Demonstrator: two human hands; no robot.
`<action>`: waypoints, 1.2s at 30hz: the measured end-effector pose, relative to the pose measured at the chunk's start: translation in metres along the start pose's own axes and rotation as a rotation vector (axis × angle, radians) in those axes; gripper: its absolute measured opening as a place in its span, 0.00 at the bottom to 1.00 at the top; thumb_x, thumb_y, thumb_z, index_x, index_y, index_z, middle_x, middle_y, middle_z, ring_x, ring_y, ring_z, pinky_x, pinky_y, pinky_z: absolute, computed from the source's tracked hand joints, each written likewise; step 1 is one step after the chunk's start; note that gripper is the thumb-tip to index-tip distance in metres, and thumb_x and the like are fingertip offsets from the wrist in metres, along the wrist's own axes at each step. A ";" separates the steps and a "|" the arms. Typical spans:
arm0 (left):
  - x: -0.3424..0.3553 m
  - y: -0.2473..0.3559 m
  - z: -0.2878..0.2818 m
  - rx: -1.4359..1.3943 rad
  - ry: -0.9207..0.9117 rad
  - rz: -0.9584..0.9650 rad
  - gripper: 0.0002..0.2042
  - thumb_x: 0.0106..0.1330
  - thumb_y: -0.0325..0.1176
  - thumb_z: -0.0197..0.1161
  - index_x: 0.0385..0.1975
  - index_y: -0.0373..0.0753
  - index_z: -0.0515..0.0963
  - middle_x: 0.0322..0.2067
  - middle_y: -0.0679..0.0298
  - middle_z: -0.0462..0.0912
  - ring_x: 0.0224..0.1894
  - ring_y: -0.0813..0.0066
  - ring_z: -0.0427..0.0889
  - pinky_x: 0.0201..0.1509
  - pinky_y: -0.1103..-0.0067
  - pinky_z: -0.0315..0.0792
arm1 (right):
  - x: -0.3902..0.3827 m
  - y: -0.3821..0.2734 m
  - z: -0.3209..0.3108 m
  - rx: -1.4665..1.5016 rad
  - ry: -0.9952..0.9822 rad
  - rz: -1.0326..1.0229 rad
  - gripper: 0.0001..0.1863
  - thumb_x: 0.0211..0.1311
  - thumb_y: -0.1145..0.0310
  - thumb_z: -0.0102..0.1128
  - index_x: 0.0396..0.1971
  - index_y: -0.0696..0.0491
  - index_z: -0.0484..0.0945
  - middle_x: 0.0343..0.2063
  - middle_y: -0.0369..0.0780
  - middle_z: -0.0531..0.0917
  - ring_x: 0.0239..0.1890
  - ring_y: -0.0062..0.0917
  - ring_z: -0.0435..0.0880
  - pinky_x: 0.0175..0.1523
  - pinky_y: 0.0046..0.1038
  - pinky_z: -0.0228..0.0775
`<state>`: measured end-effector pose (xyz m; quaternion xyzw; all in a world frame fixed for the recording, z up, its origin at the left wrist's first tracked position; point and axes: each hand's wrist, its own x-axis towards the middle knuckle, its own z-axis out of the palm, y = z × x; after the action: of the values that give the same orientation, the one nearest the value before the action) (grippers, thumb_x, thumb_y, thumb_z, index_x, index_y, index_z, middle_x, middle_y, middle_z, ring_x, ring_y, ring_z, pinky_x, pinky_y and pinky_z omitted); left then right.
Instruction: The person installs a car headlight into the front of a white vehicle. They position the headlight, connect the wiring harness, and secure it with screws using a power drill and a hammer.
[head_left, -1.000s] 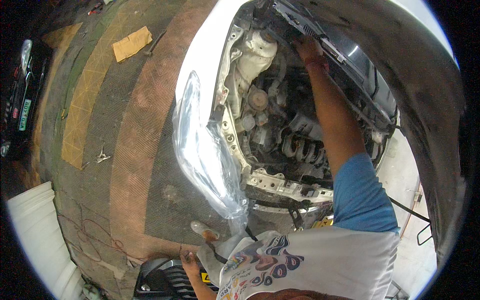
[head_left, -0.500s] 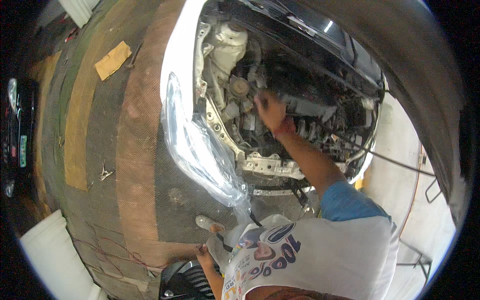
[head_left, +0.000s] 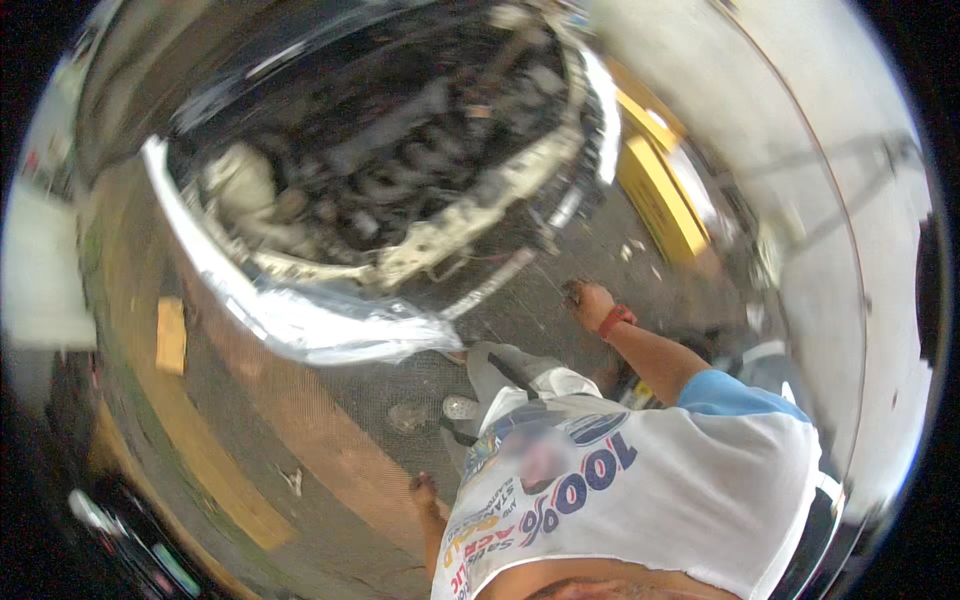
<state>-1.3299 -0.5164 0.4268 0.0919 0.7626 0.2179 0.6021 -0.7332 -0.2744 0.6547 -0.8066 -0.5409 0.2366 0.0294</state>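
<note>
A white car's engine bay [head_left: 380, 150] lies uncovered at the upper left, with its front end taken apart and a cream metal crossbar [head_left: 450, 235] along the front. My right hand [head_left: 592, 304], with a red band on its wrist, is low in front of the car, apart from it. Its darkened fingers are curled in, and whatever they may hold is hidden. By my left side hangs my left hand [head_left: 424, 490], small and blurred, over the floor. A headlight under clear plastic film [head_left: 350, 335] sits at the car's near corner.
A yellow box-like object [head_left: 660, 195] stands by the white wall [head_left: 800, 120] at the right. On the floor to the left lie a flat tan piece [head_left: 171, 335] and a small pale scrap [head_left: 292, 481]. Another vehicle [head_left: 130, 540] shows at the lower left rim.
My right hand has come out of the engine bay and down in front of the car. My view has turned to the right, so the car now appears farther left.
</note>
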 end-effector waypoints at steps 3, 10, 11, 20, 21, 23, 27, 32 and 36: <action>-0.010 0.048 -0.040 0.040 -0.076 0.080 0.21 0.71 0.45 0.66 0.55 0.37 0.74 0.43 0.61 0.82 0.43 0.68 0.80 0.46 0.71 0.73 | -0.095 0.058 0.018 -0.043 0.070 0.238 0.20 0.64 0.57 0.64 0.52 0.52 0.81 0.45 0.52 0.86 0.49 0.51 0.84 0.52 0.47 0.76; -0.032 0.154 -0.020 0.252 0.098 0.106 0.25 0.75 0.45 0.61 0.63 0.36 0.68 0.58 0.54 0.80 0.58 0.54 0.80 0.57 0.59 0.71 | -0.315 0.191 0.115 0.093 -0.235 0.710 0.25 0.61 0.54 0.66 0.54 0.54 0.82 0.48 0.52 0.85 0.53 0.46 0.84 0.59 0.44 0.75; -0.034 0.167 -0.008 0.308 0.033 0.141 0.26 0.75 0.45 0.60 0.65 0.36 0.67 0.60 0.53 0.78 0.58 0.55 0.79 0.58 0.59 0.71 | -0.339 0.204 0.133 0.118 -0.243 0.772 0.26 0.61 0.54 0.67 0.54 0.54 0.82 0.48 0.52 0.85 0.54 0.45 0.84 0.59 0.43 0.75; -0.034 0.186 0.196 0.749 -0.430 0.241 0.30 0.74 0.51 0.59 0.64 0.31 0.71 0.59 0.49 0.80 0.58 0.59 0.79 0.61 0.65 0.71 | -0.323 0.305 0.140 0.539 0.096 0.858 0.24 0.59 0.56 0.68 0.50 0.56 0.84 0.45 0.52 0.87 0.50 0.47 0.86 0.56 0.44 0.77; -0.031 0.170 0.233 0.700 -0.543 0.246 0.30 0.74 0.51 0.60 0.63 0.31 0.73 0.58 0.49 0.81 0.58 0.59 0.80 0.61 0.66 0.71 | -0.307 0.332 0.121 0.519 0.113 0.821 0.24 0.58 0.56 0.69 0.50 0.56 0.84 0.44 0.53 0.87 0.49 0.48 0.86 0.56 0.44 0.77; -0.051 0.167 0.317 1.057 -0.238 0.317 0.30 0.73 0.53 0.60 0.61 0.30 0.75 0.57 0.48 0.81 0.57 0.59 0.80 0.60 0.67 0.72 | -0.299 0.375 0.095 0.561 0.182 0.820 0.23 0.59 0.56 0.68 0.49 0.56 0.84 0.44 0.53 0.87 0.49 0.49 0.85 0.55 0.44 0.77; -0.111 0.154 0.460 1.392 -0.472 0.778 0.28 0.72 0.51 0.63 0.57 0.31 0.77 0.53 0.47 0.83 0.52 0.59 0.83 0.55 0.68 0.75 | -0.272 0.463 0.054 0.579 0.325 0.839 0.21 0.61 0.56 0.67 0.47 0.56 0.83 0.42 0.53 0.87 0.48 0.49 0.85 0.54 0.45 0.76; -0.199 0.162 0.651 1.430 -0.576 0.784 0.22 0.72 0.47 0.64 0.54 0.33 0.78 0.46 0.51 0.85 0.49 0.61 0.83 0.56 0.68 0.75 | -0.260 0.558 -0.016 0.643 0.496 0.826 0.21 0.61 0.56 0.67 0.46 0.57 0.82 0.41 0.52 0.87 0.46 0.48 0.86 0.52 0.45 0.77; -0.195 0.166 0.753 1.516 -0.552 0.828 0.22 0.72 0.45 0.64 0.55 0.33 0.78 0.46 0.53 0.85 0.49 0.62 0.83 0.55 0.70 0.75 | -0.247 0.616 -0.072 0.835 0.580 0.874 0.20 0.63 0.59 0.67 0.48 0.58 0.81 0.42 0.50 0.87 0.44 0.45 0.87 0.50 0.40 0.78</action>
<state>-0.5781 -0.2804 0.5357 0.7793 0.4361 -0.1733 0.4153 -0.2497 -0.7328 0.6177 -0.9033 0.0025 0.1899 0.3847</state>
